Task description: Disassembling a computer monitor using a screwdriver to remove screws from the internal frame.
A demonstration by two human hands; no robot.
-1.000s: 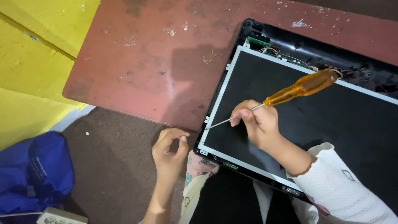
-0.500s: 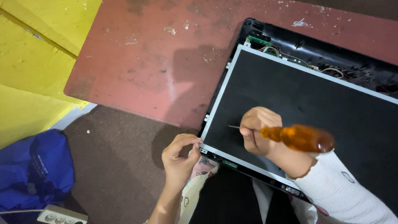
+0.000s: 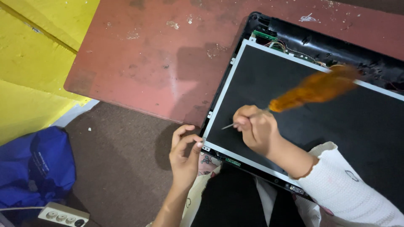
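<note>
Over the dark screen panel (image 3: 320, 126), right hand (image 3: 254, 128) fingers pinching a motion-blurred orange-handled screwdriver (image 3: 294, 98).

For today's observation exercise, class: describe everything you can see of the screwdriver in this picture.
The screwdriver has a translucent amber-orange handle, plastic by its look, and a thin bare metal shaft. The handle is smeared by motion blur, so its details are lost. It lies at a low slant over the dark screen panel, handle pointing up and to the right, tip pointing left near the panel's silver frame. The right hand grips it around the shaft, just below the handle. The left hand does not touch it.
</note>
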